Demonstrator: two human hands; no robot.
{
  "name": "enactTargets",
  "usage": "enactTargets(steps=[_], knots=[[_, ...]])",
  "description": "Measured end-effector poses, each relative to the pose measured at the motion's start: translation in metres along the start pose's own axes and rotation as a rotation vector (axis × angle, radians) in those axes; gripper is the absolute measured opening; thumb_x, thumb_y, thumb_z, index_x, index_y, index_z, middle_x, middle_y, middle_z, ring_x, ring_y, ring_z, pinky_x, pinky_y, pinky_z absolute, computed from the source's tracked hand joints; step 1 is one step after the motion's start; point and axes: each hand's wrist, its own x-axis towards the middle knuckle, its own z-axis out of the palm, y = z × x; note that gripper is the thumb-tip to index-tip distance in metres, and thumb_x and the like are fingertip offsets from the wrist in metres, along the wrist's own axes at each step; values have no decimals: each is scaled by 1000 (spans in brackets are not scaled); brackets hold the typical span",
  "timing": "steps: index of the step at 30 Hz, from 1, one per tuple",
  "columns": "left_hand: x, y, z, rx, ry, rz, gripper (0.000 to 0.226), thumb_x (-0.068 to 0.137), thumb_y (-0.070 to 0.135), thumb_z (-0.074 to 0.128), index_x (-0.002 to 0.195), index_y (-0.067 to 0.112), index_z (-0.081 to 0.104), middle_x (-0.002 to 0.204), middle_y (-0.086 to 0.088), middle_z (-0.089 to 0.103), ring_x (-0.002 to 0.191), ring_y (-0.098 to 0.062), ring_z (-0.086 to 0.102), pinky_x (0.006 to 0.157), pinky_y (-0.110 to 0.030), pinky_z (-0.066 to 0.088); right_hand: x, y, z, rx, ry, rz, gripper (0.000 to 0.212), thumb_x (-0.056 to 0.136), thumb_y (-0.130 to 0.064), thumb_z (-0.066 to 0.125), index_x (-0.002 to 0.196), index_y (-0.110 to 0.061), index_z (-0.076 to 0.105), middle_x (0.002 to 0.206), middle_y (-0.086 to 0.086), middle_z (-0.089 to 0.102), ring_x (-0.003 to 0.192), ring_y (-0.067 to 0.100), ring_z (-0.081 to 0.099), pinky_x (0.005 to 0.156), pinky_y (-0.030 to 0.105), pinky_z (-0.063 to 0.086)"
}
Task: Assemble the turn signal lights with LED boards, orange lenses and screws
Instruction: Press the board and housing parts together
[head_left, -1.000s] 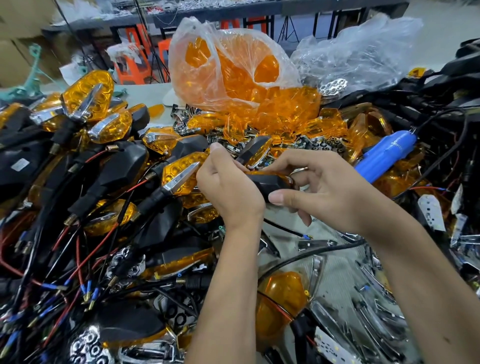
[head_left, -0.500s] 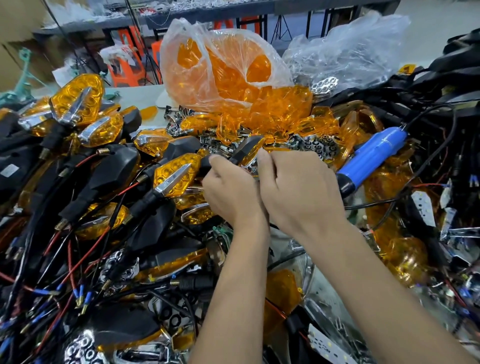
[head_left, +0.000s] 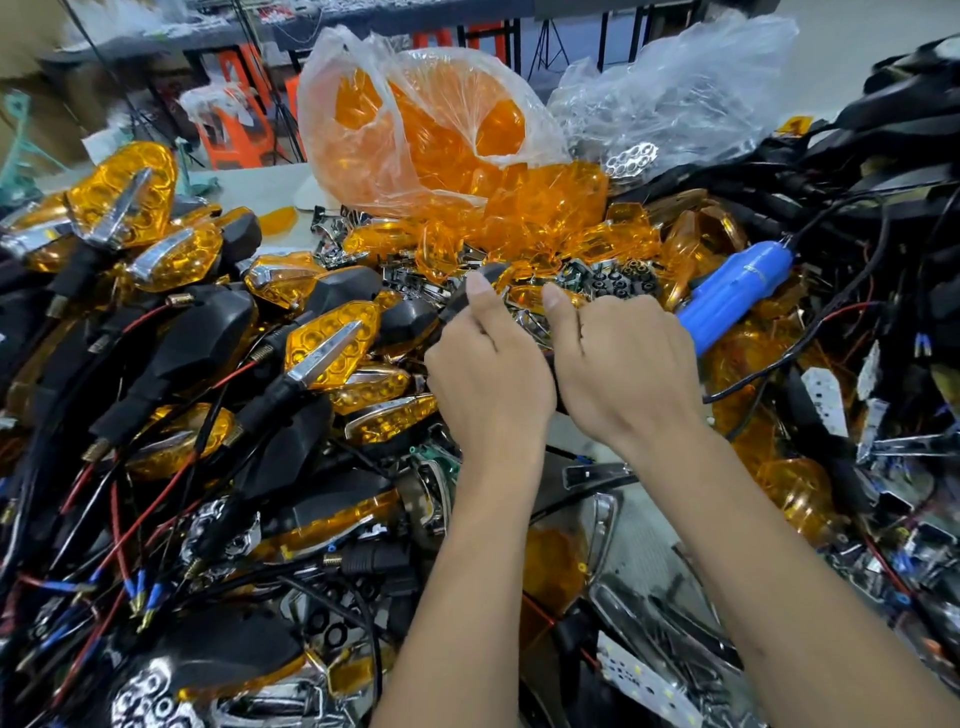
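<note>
A clear plastic bag (head_left: 415, 135) at the back of the bench holds loose orange lenses (head_left: 431, 140), with more spilling out before its mouth. Beside it, a second clear bag (head_left: 675, 93) holds chrome reflector pieces (head_left: 631, 156). Finished turn signal lights (head_left: 327, 348) lie heaped at left. At centre, the left hand (head_left: 488, 379) and right hand (head_left: 623, 369) both grip one black signal housing (head_left: 462, 306), fingers curled round it. A blue screwdriver (head_left: 737, 291) lies just right.

Orange lenses (head_left: 545, 208), blue screwdriver (head_left: 737, 291), black housings (head_left: 197, 332)
</note>
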Motion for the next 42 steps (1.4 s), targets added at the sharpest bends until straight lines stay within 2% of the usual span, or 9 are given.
enactTargets(steps=[10,15,18,21,25,28,33,37,42], knots=[[0,3,0,87,96,254,66,114,35,33,48,28,36,43,15,37,45,-1,49,57,-6,36,0,3,1,118,-19,81,62,110,-40,35,54,-18,42,52,0,43,50,13,43,54,33,25],[9,6,-1,-431,-109,-127,68,110,57,26,58,17,45,51,8,45,50,-9,45,56,-23,40,11,-4,-13,356,-106,235,53,108,-37,36,67,-11,56,64,4,54,62,22,54,62,45,46],[3,12,-6,-687,-416,-187,69,103,67,22,90,13,64,91,-14,67,85,-30,65,73,-39,51,23,-2,-20,693,-221,476,34,105,-35,42,80,-18,55,73,4,55,63,24,57,57,46,52],[-8,22,-4,-822,-514,-138,75,97,63,25,118,4,67,126,-20,68,103,-41,66,66,-36,53,22,-1,-15,881,-257,636,13,104,-26,45,103,-18,56,86,11,58,60,24,60,44,30,46],[-11,21,0,-891,-449,-156,83,101,66,25,87,-2,70,115,-23,74,110,-40,70,87,-43,56,18,3,-7,956,-324,724,17,98,-17,49,114,-17,55,104,22,66,63,30,65,46,32,49],[-6,17,-2,-971,-398,-294,80,102,69,26,61,10,62,90,-13,76,88,-30,73,78,-39,58,17,4,-8,731,-350,594,6,102,-18,52,102,-20,58,102,17,68,71,30,70,50,37,58],[9,9,-15,-1225,-275,-546,66,101,71,36,75,14,55,74,-3,63,64,-23,62,75,-36,55,17,8,-20,528,-389,242,23,102,-38,62,87,-20,62,83,8,71,76,29,71,64,52,63],[18,7,-22,-1207,-267,-529,63,103,69,35,77,17,60,76,-2,62,67,-20,59,67,-32,54,14,2,-26,713,-558,129,27,94,-41,73,99,-17,62,84,2,72,65,19,73,51,34,58],[15,7,-20,-1076,-375,-524,58,105,65,32,88,19,65,88,-5,67,85,-27,66,83,-43,55,11,2,-20,528,-421,1,44,77,-47,85,107,-28,60,101,-6,69,88,15,66,78,41,57]])
